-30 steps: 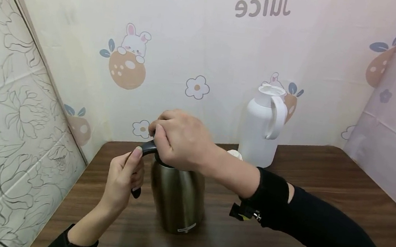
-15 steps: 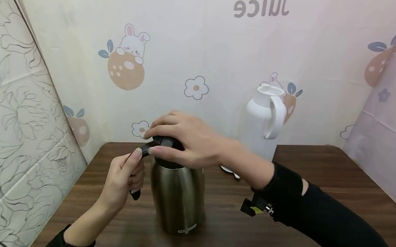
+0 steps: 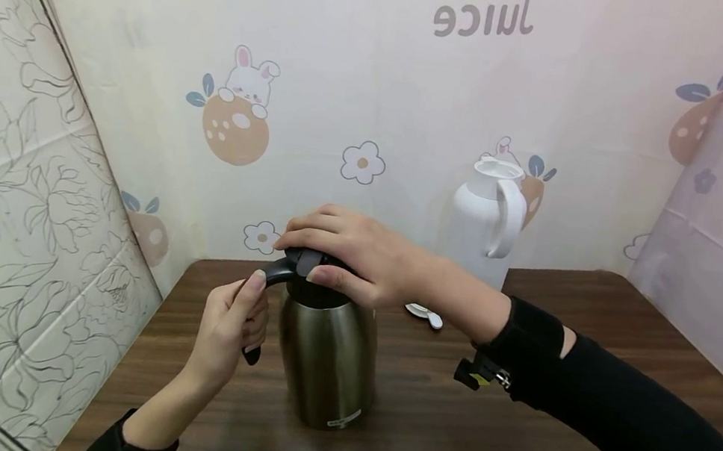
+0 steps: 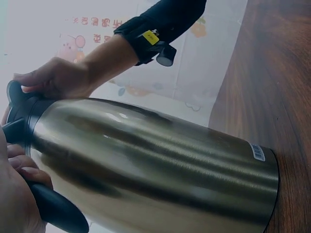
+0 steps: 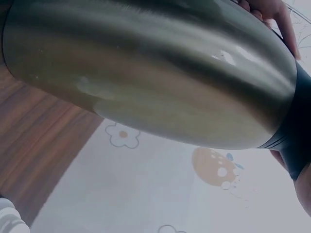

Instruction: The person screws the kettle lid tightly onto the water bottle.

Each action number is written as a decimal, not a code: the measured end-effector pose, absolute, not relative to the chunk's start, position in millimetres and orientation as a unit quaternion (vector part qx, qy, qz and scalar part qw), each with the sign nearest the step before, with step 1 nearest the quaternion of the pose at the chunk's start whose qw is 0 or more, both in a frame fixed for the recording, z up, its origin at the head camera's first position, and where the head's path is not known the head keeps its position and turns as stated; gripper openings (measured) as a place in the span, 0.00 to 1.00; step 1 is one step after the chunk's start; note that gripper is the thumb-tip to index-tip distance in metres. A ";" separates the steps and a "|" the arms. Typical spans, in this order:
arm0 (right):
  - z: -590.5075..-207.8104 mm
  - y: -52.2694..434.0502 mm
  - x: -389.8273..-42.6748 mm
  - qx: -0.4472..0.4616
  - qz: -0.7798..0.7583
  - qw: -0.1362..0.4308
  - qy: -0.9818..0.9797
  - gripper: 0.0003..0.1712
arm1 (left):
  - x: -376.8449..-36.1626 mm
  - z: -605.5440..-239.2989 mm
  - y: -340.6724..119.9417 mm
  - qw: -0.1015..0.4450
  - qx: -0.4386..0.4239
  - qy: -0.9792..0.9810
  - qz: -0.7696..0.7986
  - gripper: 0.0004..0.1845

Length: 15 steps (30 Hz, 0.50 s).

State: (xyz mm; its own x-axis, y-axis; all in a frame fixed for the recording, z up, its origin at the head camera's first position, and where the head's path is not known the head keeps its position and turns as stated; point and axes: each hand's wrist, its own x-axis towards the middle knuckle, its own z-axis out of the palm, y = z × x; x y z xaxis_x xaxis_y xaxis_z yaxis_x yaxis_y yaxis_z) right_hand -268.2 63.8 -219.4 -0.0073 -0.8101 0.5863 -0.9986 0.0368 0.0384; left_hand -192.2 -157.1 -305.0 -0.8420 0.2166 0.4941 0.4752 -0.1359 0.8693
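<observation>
A bronze-coloured metal vacuum jug [image 3: 327, 364] stands upright on the wooden table, a small label low on its side. My left hand [image 3: 228, 322] grips its black handle [image 3: 277, 272], thumb on top and fingers wrapped round. Over the jug's mouth, my right hand [image 3: 354, 251] holds the black lid [image 3: 309, 262] from above, with the thumb on the near side and the fingers on the far side. Most of the lid is hidden under that hand. In the left wrist view the handle's lower tip [image 4: 60, 208] sticks out below the curled fingers.
A white jug [image 3: 480, 217] with a side handle stands at the back right, its top uncovered. A small white piece [image 3: 423, 314] lies before it, partly behind my right forearm. Patterned cloth walls [image 3: 380, 70] close off the back and sides of the table [image 3: 444, 431].
My right hand has turned on the lid, from a tight, twisted fist to a flatter hold with fingers and thumb spread across it. The left hand keeps its hold on the handle.
</observation>
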 end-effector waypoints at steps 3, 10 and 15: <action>-219.0 64.8 -264.3 0.651 0.176 0.241 -0.698 0.31 | -190.6 -305.2 -154.8 0.113 -0.254 -0.662 -0.696 0.27; -217.7 62.4 -248.8 0.585 0.131 0.247 -0.762 0.29 | -188.8 -305.9 -152.9 0.136 -0.238 -0.670 -0.689 0.26; -219.5 54.6 -233.3 0.508 0.099 0.268 -0.812 0.27 | -188.9 -307.4 -152.4 0.140 -0.237 -0.671 -0.689 0.26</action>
State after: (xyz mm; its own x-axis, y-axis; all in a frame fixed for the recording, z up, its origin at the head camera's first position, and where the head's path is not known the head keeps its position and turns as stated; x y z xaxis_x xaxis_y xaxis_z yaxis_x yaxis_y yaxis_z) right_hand -233.3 54.6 -219.5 -0.3390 -0.7725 0.5369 -0.8790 0.4636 0.1120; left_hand -188.9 -152.4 -307.4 -0.8488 0.1253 0.5136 0.5102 -0.0602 0.8579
